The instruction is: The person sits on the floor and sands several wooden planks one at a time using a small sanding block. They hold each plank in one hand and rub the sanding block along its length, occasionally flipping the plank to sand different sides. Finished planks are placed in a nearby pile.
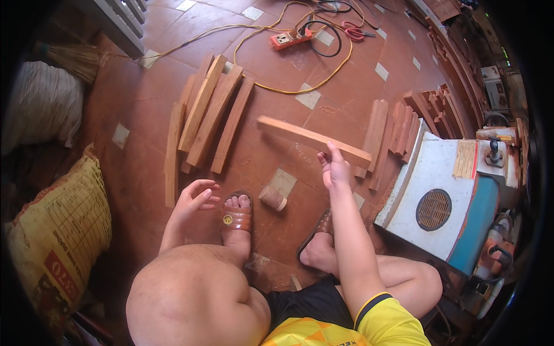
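Observation:
My right hand (334,168) grips a long, squared wooden bar (309,138) near its right end and holds it out over the tiled floor, slanting from upper left to lower right. My left hand (196,199) is free, its fingers apart and curved, above my left knee. Beyond it lies a bundle of similar wooden bars (210,115), several side by side. Between my sandalled feet is a short cylindrical piece (273,198), brownish, resting on the floor.
More wooden bars (375,135) lie to the right, by a white and blue machine housing (418,179) with a round grille. An orange power strip (289,39), yellow cable and red-handled scissors (355,33) are at the far side. A yellow sack (63,225) stands left.

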The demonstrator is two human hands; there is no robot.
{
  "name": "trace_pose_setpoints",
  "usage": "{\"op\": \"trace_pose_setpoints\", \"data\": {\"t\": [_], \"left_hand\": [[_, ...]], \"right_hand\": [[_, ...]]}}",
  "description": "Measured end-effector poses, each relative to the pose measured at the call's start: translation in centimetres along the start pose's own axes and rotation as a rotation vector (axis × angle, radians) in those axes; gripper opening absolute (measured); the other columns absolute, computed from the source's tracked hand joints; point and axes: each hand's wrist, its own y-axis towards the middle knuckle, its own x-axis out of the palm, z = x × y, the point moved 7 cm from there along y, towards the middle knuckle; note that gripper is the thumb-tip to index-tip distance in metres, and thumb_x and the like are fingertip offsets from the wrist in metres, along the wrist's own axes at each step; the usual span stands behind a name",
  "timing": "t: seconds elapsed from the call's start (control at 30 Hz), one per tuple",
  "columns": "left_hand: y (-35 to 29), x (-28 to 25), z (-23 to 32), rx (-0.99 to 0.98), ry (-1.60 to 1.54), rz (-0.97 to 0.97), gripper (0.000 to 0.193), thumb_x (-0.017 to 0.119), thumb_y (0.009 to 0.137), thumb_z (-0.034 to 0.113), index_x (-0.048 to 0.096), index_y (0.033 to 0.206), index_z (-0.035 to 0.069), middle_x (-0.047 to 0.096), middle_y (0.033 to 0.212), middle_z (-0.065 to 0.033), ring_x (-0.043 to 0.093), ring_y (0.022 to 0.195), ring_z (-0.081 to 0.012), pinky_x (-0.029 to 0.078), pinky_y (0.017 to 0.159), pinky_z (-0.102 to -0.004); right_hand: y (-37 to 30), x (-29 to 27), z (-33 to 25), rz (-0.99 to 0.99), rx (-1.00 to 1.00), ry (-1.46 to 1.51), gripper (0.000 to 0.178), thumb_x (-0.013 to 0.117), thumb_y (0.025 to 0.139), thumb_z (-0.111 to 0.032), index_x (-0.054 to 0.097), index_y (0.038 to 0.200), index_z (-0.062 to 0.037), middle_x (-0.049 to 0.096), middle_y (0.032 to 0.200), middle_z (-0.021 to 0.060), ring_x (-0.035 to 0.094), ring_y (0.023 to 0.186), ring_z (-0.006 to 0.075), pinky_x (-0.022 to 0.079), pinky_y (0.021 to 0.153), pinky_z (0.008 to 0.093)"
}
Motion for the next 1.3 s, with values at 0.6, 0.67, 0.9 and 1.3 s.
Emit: {"op": "trace_pose_setpoints", "data": {"t": [0.6, 0.67, 0.9, 1.3], "left_hand": [[-1.8, -7.1, 3.4, 0.363, 0.402, 0.579, 0.029, 0.074, 0.102, 0.016, 0.07, 0.128, 0.003, 0.073, 0.13, -0.0083, 0.072, 0.102, -0.0196, 0.057, 0.09, -0.0321], [-3.0, -8.3, 3.3, 0.277, 0.442, 0.788, 0.032, 0.079, 0.098, 0.016, 0.071, 0.125, 0.001, 0.073, 0.125, -0.011, 0.071, 0.104, -0.0244, 0.057, 0.094, -0.037], [-2.9, -12.0, -1.3, 0.22, 0.975, 0.838, 0.06, 0.09, 0.083, 0.018, 0.064, 0.134, 0.002, 0.065, 0.127, -0.0192, 0.066, 0.116, -0.0347, 0.054, 0.103, -0.0455], [-1.3, -13.2, -4.0, 0.143, 0.895, 0.926, 0.046, 0.085, 0.085, 0.016, 0.057, 0.117, -0.001, 0.064, 0.116, -0.0191, 0.065, 0.108, -0.0345, 0.052, 0.096, -0.0467]], "right_hand": [[0.9, -4.2, -2.8, 0.214, -0.058, -0.126, 0.025, 0.081, 0.096, -0.031, 0.073, 0.103, -0.0079, 0.071, 0.085, 0.0041, 0.069, 0.073, 0.0154, 0.061, 0.065, 0.0285], [2.8, -6.3, -5.9, 0.33, -0.156, -0.425, 0.034, 0.08, 0.094, -0.039, 0.075, 0.096, -0.0056, 0.072, 0.082, 0.0073, 0.069, 0.07, 0.0169, 0.059, 0.061, 0.0293], [7.2, -8.6, -19.4, 0.452, -0.165, -1.512, 0.07, 0.068, 0.086, -0.058, 0.079, 0.107, 0.0079, 0.078, 0.108, 0.0295, 0.078, 0.105, 0.0395, 0.06, 0.096, 0.0449], [7.9, -11.7, -21.7, 0.666, -0.133, -1.662, 0.062, 0.075, 0.094, -0.052, 0.07, 0.125, 0.0014, 0.077, 0.123, 0.0259, 0.075, 0.117, 0.041, 0.06, 0.1, 0.0518]]}}
